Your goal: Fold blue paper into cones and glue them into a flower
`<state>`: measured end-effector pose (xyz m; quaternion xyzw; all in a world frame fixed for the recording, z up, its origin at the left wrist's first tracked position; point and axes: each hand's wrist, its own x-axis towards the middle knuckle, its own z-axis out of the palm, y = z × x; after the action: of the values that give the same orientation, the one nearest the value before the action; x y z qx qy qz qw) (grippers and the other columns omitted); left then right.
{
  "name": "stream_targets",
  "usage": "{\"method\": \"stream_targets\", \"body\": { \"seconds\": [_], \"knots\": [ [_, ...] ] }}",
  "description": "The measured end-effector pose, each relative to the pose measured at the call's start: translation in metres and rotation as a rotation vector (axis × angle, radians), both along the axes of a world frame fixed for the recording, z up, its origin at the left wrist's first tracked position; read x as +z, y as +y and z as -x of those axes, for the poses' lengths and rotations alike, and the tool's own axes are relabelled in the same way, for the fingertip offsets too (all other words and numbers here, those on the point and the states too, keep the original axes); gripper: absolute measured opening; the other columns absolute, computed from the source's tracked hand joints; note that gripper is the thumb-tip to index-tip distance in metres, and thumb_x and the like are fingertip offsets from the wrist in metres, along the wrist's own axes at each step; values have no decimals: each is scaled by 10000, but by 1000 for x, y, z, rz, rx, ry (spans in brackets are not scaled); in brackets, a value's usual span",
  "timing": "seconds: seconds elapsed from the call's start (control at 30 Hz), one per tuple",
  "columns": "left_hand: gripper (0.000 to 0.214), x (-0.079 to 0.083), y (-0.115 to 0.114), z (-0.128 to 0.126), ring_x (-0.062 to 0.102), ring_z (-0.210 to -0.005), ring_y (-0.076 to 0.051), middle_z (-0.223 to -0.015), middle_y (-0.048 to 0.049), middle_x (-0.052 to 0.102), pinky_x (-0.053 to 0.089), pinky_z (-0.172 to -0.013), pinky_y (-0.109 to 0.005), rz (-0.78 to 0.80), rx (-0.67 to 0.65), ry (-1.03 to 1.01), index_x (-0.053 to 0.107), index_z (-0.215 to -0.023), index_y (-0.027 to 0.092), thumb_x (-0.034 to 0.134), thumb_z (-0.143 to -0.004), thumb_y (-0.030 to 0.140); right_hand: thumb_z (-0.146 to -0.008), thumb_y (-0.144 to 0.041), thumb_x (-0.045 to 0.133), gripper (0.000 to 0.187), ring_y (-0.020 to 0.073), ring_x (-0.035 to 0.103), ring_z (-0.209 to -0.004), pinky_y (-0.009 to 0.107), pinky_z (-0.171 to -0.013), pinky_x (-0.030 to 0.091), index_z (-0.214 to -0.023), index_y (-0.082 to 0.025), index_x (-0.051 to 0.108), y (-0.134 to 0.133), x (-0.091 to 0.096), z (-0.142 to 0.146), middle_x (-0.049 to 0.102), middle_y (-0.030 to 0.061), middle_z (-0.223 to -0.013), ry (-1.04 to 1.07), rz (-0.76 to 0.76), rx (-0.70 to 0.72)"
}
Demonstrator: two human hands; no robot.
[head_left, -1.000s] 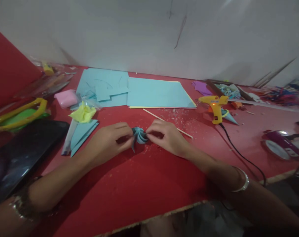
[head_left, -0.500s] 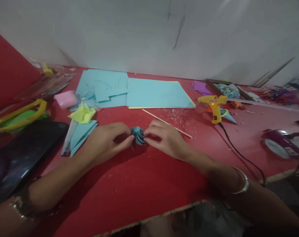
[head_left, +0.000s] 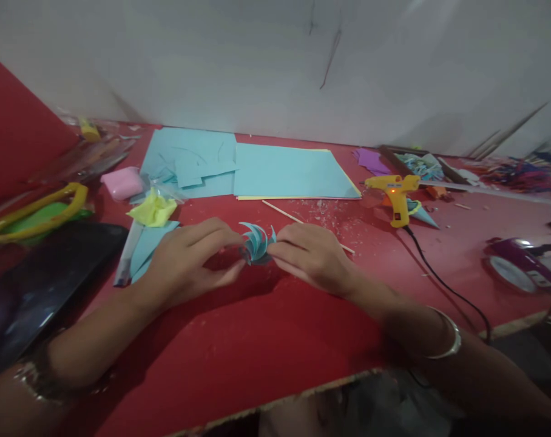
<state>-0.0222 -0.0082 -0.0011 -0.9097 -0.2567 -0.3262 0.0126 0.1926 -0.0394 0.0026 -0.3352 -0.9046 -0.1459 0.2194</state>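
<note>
A small light-blue paper flower [head_left: 257,243] with curved petals sits just above the red tabletop [head_left: 266,340], pinched between both hands. My left hand [head_left: 189,261] grips its left side with the fingertips pressed together. My right hand [head_left: 312,255] holds its right side, fingers closed on the paper. Several petals fan upward between the two hands. A thin wooden stick [head_left: 284,213] lies just behind my right hand.
Light-blue paper sheets [head_left: 289,173] lie at the back. A yellow glue gun [head_left: 396,194] with a black cord [head_left: 443,285] stands at the right, and a purple tape roll [head_left: 516,264] beyond it. Folded blue paper [head_left: 145,246], yellow scrap [head_left: 153,209], pink block [head_left: 121,181] and dark tray [head_left: 39,285] sit at left.
The paper flower has been lifted slightly and its petals have spread open upward. Both hands stayed on it and shifted only a little.
</note>
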Motion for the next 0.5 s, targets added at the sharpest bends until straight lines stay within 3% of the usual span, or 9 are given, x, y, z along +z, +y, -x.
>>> {"method": "stream_targets", "body": {
  "seconds": [0.23,0.4,0.5],
  "knots": [
    [297,2,2,0,532,-652,-126,-793,-26,597,452,-585,-257,-91,-51,-58,490,-966,227,594,-697,298,-870,-199,383,239,114,411,-632,253,-568,295,-744,-187,586,-1,2,1,516,26,-701,46,94,11],
    [254,0,0,2,561,-701,-118,-853,-19,615,448,-602,-228,11,-72,-24,541,-981,261,573,-736,321,-853,-183,414,180,117,452,-671,244,-592,338,-791,-168,582,-1,0,2,536,39,-741,121,118,77],
    [233,1,-1,1,550,-659,-104,-796,-6,612,439,-602,-215,73,-62,-41,570,-949,249,579,-737,344,-845,-186,437,133,106,480,-715,225,-626,374,-845,-162,569,1,-5,2,539,39,-787,278,253,132]
  ]
}}
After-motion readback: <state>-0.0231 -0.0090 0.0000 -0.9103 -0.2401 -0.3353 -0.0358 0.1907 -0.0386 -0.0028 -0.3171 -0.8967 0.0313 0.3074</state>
